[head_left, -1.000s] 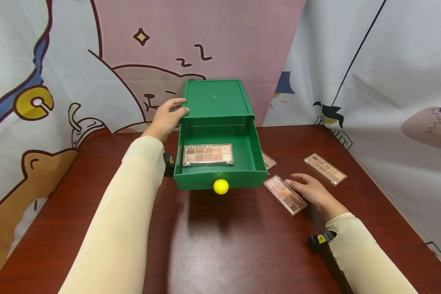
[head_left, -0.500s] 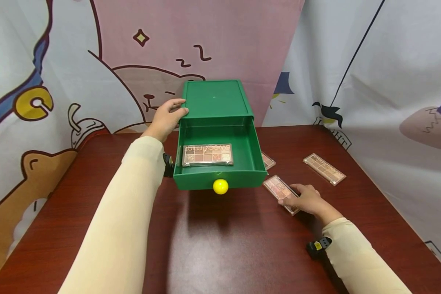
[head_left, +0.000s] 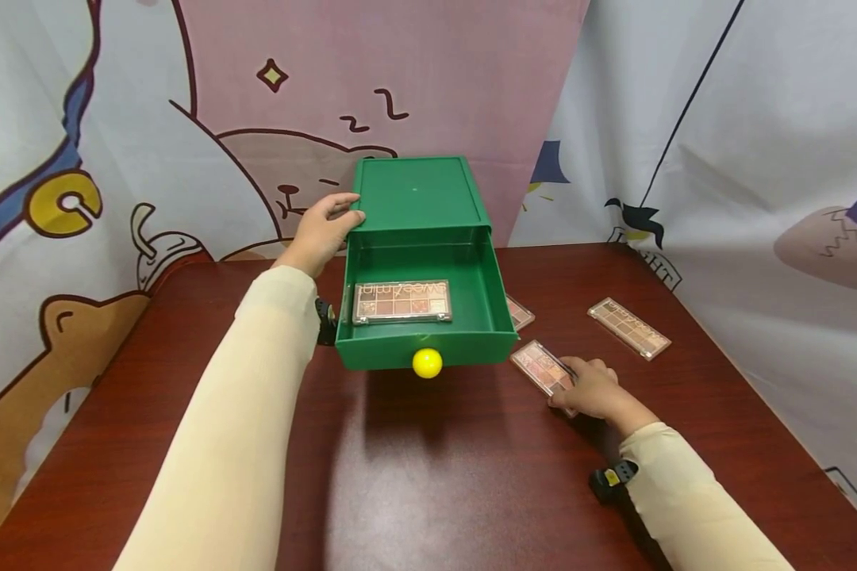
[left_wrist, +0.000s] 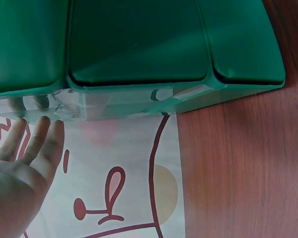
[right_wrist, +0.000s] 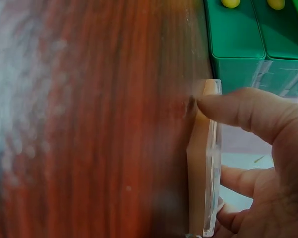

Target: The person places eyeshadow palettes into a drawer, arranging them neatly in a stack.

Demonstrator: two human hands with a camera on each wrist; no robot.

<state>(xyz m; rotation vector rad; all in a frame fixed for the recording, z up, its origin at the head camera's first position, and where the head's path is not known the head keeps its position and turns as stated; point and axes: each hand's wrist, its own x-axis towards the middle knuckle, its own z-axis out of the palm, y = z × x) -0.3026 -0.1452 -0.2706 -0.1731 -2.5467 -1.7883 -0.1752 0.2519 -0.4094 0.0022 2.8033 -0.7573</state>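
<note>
My right hand pinches the near end of an eyeshadow palette on the table, beside the green drawer box. In the right wrist view the thumb is on one side of the palette's edge and the other fingers are behind it. At the box's left upper edge rests my left hand, its fingers extended. The left wrist view shows those fingers loosely straight against the box's glossy side. The top drawer is pulled out, and a second palette lies inside at its front left.
A yellow knob sticks out from the drawer front. Another palette lies at the right of the table. One more palette is partly hidden behind the drawer's right side. A printed cloth hangs behind the table.
The right hand has moved left and down from the palette's right side, and its thumb and fingers have closed on the near end. The left hand stays at the box.
</note>
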